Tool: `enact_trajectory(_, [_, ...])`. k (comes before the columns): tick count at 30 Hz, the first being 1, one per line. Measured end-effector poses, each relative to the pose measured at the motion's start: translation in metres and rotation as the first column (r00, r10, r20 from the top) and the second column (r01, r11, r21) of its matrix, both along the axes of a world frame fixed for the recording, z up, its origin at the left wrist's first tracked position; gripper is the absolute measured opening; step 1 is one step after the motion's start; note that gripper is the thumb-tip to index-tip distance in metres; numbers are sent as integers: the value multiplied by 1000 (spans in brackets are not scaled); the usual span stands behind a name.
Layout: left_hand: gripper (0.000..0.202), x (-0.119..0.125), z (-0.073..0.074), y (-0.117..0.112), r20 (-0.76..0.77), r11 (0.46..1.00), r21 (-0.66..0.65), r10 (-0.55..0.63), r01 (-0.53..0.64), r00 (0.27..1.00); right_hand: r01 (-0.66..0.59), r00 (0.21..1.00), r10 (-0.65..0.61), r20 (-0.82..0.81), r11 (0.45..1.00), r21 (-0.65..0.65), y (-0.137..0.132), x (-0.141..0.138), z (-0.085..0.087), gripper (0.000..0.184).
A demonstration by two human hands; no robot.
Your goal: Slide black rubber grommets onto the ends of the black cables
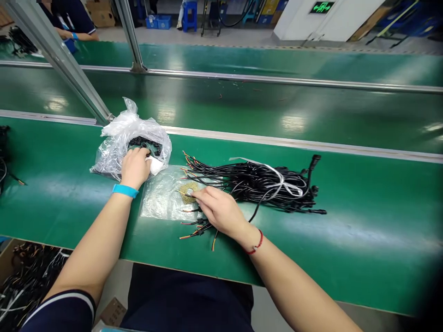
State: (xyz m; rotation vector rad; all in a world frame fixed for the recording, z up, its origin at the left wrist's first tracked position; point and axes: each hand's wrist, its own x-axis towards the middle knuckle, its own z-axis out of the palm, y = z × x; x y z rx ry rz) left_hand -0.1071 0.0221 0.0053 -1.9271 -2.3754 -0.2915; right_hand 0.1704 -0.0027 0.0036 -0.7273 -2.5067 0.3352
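Observation:
My left hand (135, 167) reaches into the opening of a clear plastic bag (114, 150) with small black parts (155, 146) inside. Its fingers are curled together, and their tips are hidden among the parts. A white piece (155, 165) sits at the bag's mouth beside my thumb. My right hand (221, 210) pinches a black cable (194, 196) near its stripped wire end. Those wires lie over a yellowish sponge pad (187, 192) on a flat clear plastic bag (157, 203). Several more cable ends (199, 230) stick out below my right hand.
A bundle of black cables (270, 184), tied with a white strip, lies to the right on the green table (363, 240). A metal post (58, 55) rises behind the bag. A box of wires (31, 276) stands lower left. Another person's arm (81, 36) shows far left.

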Motion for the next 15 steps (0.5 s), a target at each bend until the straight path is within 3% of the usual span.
enact_trajectory(6, [32,2,-6,7,-48,995,11,102,-102,994,102,994,-97,48,988,-114,1,11,0,30])
enact_trajectory(15, [19,0,-1,5,128,988,85,119,-130,985,144,988,-127,85,959,-243,5,16,0,37])
